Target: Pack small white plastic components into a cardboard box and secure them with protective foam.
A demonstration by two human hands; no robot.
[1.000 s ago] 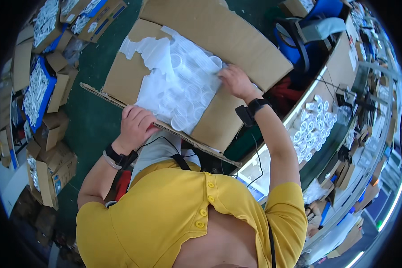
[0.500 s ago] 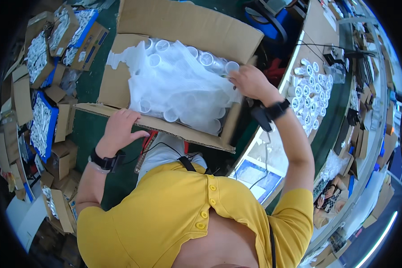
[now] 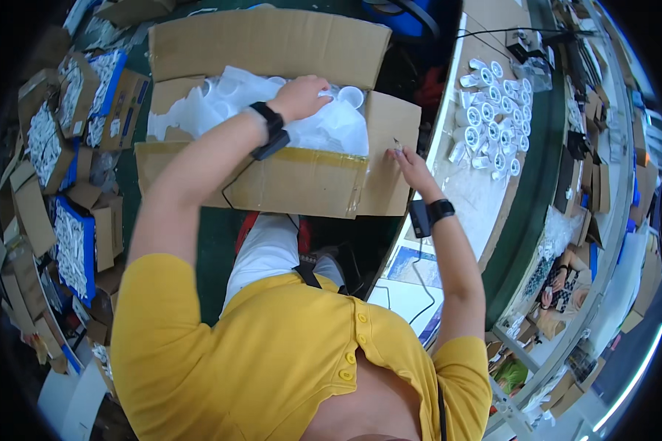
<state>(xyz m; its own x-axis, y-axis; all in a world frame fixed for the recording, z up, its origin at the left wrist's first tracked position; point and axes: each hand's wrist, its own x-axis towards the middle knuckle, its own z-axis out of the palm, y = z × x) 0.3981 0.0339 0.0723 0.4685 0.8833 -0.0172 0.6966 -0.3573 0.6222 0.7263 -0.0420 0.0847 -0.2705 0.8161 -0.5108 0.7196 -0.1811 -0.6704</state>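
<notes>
A cardboard box [image 3: 250, 184] with raised flaps stands in front of me. White cylindrical parts [image 3: 351, 95] lie inside it, mostly under a cloudy plastic bag [image 3: 228, 99]. My left arm reaches across the box, and my left hand [image 3: 301, 97] is over the contents, palm down, its bent fingers closed on the bag near the right side. Beside the right flap [image 3: 393, 117] is my right hand [image 3: 413, 170], fingers pinched round a small thin pointed object [image 3: 397, 144] whose kind I cannot make out. Each wrist wears a black strap with a small dark unit.
On the right, a worktable [image 3: 441, 173] holds several white cylindrical parts [image 3: 493, 121] standing and lying in a group. Open cartons and blue trays of white pieces [image 3: 70, 246] are stacked at the left. A blue chair [image 3: 401, 18] is behind the box. Another person [image 3: 563, 290] sits at far right.
My left hand has gone from the box's near edge to over the bag. The right hand has left the bag and come down beside the right flap, which now lies outward.
</notes>
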